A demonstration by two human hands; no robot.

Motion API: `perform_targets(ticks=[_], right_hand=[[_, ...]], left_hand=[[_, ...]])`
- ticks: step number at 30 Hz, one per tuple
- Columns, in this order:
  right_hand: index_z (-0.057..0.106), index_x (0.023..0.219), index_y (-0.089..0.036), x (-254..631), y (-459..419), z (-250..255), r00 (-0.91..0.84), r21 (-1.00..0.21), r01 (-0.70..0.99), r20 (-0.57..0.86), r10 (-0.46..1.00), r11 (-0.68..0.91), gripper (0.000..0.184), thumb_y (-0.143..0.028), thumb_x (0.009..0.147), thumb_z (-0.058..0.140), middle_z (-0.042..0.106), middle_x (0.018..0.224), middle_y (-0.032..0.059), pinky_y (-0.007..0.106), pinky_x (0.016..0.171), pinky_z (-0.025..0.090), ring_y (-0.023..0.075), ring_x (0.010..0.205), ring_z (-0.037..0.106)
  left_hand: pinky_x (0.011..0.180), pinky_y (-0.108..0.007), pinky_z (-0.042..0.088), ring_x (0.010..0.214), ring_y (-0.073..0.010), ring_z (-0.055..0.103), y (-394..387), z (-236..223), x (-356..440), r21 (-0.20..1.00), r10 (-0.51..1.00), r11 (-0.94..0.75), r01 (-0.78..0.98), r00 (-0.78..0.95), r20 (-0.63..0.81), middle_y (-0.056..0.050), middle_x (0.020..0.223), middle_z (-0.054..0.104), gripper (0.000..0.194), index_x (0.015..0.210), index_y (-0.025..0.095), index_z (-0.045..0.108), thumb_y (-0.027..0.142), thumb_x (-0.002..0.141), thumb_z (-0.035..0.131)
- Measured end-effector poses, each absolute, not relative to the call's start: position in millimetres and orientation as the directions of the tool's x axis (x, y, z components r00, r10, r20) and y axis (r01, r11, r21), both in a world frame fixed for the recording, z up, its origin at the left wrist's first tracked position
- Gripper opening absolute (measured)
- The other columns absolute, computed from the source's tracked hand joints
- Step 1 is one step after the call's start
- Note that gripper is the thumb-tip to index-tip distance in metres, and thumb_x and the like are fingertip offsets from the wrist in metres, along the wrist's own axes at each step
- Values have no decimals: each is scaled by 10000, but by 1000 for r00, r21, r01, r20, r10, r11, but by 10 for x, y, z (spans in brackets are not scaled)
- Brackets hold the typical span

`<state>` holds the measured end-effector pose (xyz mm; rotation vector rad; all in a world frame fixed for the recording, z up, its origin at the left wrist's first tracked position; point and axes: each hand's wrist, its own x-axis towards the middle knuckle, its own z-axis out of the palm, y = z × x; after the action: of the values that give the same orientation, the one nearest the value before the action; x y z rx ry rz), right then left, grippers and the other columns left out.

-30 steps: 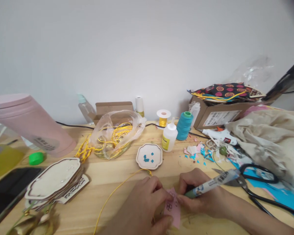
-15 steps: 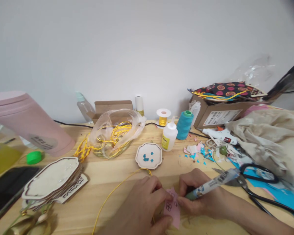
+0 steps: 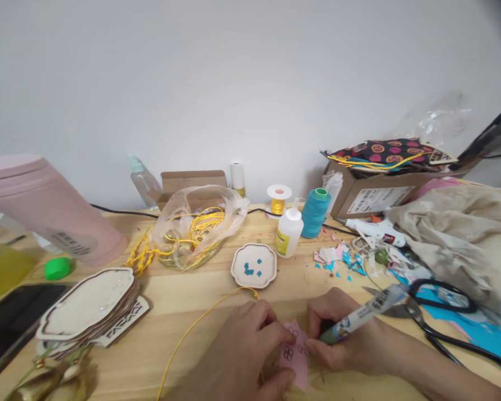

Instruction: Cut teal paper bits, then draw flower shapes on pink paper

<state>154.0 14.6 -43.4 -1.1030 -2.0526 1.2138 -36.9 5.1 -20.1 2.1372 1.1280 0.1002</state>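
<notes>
A small pink piece of paper (image 3: 294, 365) with dark looped shapes drawn on it lies on the wooden table. My left hand (image 3: 250, 345) holds it along its left side, the thumb low and the index finger near its top. In my right hand (image 3: 346, 334) is a marker pen (image 3: 361, 316) with a pale printed barrel, its tip end hidden by my fingers at the paper's right edge. Just beyond my hands, a scalloped wooden plaque (image 3: 265, 256) carries several tiny blue flower-like pieces. A yellow cord (image 3: 192, 328) curves past my left hand.
Black-handled scissors (image 3: 415, 312) lie beside my right forearm. Behind the plaque stand a glue bottle (image 3: 289, 234) and a teal thread cone (image 3: 316, 214). Paper scraps (image 3: 338, 256) and a glue gun (image 3: 379, 231) are to the right. Stacked plaques (image 3: 87, 306) sit left, near a pink tumbler (image 3: 54, 211).
More dark line shows at the paper's right edge, by the pen. My right hand has shifted slightly right with the pen. My left hand stays on the paper.
</notes>
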Motion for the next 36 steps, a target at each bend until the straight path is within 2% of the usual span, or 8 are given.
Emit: perform_targets(ticks=[8,19,27,36], right_hand=[[490,494,-134,1528,149,-419,-529,-887,386,13,848,254,220,-210,670,598,413,440,-62,131,333,235,49,382,290],[506,502,-130,1552,131,-457,-558,-874,383,38,829,298,160,-143,635,594,467,436,-52,127,342,260,48,379,337],[538,497,-119,1532,136,-425,-545,-874,395,25,838,283,186,-186,654,611,488,440,-41,125,346,277,46,375,350],[510,508,-132,1537,143,-434,-548,-895,371,4,837,248,169,-176,653,586,435,434,-63,135,338,248,49,379,311]], left_hand=[[756,-338,396,879,-201,474,55,-189,-368,625,739,-355,695,618,-268,-46,947,546,213,884,222,621,183,686,552],[746,-331,401,882,-201,478,57,-205,-371,609,738,-390,691,629,-242,-43,947,550,174,864,230,612,203,701,557],[750,-330,400,884,-197,476,50,-205,-380,630,741,-381,677,631,-230,-43,944,542,157,854,229,609,211,711,548],[764,-332,394,891,-196,475,50,-185,-382,635,737,-372,677,631,-240,-41,952,545,184,879,222,612,202,708,548]])
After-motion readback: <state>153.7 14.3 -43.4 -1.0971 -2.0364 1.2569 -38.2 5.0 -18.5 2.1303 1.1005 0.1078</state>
